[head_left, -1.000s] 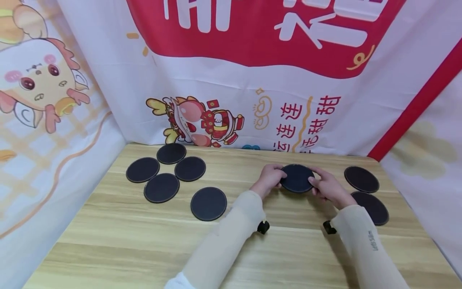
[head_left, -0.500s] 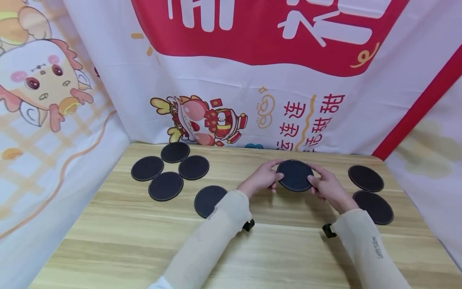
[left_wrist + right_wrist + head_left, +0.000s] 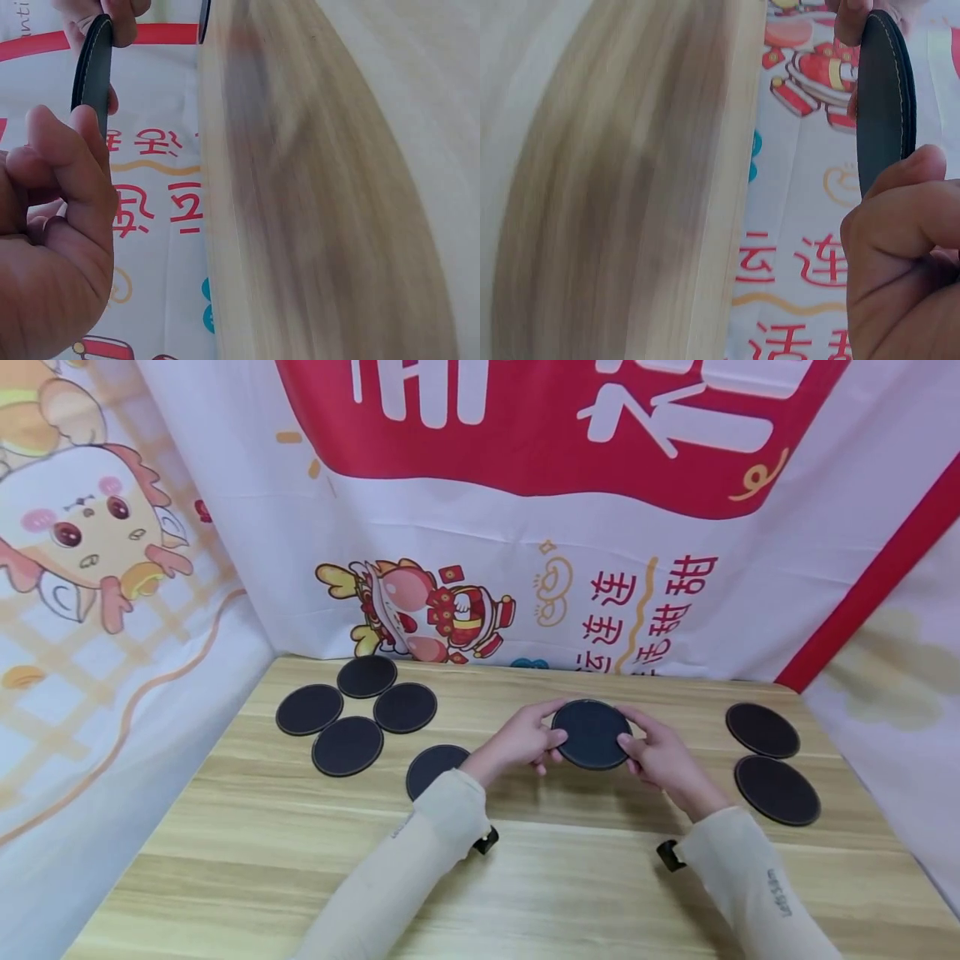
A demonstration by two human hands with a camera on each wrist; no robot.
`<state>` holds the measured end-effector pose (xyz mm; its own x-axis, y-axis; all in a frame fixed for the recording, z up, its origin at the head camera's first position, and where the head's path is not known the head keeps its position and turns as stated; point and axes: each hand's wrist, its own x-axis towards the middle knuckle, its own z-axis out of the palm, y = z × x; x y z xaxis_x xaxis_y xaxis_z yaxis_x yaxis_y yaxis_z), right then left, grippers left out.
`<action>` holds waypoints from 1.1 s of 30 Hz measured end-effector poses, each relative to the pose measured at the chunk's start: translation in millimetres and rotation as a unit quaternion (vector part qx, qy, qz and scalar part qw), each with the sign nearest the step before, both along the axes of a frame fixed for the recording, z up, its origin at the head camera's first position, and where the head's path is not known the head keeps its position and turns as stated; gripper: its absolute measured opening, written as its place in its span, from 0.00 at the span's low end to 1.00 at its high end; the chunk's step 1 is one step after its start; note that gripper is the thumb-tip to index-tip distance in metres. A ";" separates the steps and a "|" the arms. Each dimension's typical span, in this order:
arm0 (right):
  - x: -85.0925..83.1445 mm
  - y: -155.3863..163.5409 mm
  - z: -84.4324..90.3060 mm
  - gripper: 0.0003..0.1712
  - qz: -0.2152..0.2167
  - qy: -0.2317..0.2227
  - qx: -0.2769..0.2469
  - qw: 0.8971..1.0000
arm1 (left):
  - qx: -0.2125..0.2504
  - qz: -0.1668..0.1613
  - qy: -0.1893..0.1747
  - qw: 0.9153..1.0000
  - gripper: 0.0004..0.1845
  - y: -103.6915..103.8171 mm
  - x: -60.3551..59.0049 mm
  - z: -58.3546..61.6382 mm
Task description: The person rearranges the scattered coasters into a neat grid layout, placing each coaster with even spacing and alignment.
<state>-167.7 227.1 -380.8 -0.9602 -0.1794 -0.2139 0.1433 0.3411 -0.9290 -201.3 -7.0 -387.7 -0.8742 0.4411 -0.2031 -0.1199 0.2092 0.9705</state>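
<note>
Both hands hold a round black coaster (image 3: 592,734) between them, raised above the wooden table. My left hand (image 3: 522,741) pinches its left edge, thumb on the upper face. On the opposite edge, my right hand (image 3: 660,760) pinches it the same way. Pale stitching runs along the rim of the coaster (image 3: 93,71) in the left wrist view, where the left hand (image 3: 60,202) is close to the camera. From the right wrist, the coaster (image 3: 883,97) appears nearly edge-on above the right hand (image 3: 907,247).
Several matching coasters (image 3: 347,746) lie grouped at the table's back left. Another coaster (image 3: 435,768) is partly hidden by the left forearm. Two more, a far coaster (image 3: 762,730) and a nearer coaster (image 3: 777,790), lie at the right. A printed cloth (image 3: 450,518) hangs behind the table (image 3: 570,893).
Both hands have carried the coaster a little to the left, and its face now tips more toward the head camera. The coasters on the table stay in place.
</note>
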 end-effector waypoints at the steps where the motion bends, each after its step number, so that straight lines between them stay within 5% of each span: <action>1: 1.1 -2.7 -0.2 0.31 0.000 -0.003 0.001 1.000 | -0.003 0.000 -0.002 1.000 0.33 -2.8 2.0 -0.2; 13: 13.6 -36.3 -10.4 0.31 0.027 0.006 0.037 0.999 | -0.065 0.016 0.015 0.998 0.34 -33.5 28.1 -10.5; 23: 19.3 -60.7 -20.4 0.30 0.036 -0.002 0.054 0.998 | -0.123 0.005 0.019 0.992 0.34 -52.8 36.8 -16.9; 33: 21.3 -81.7 -32.5 0.31 0.042 -0.022 0.089 0.995 | -0.222 -0.011 0.039 0.974 0.32 -62.8 42.0 -19.5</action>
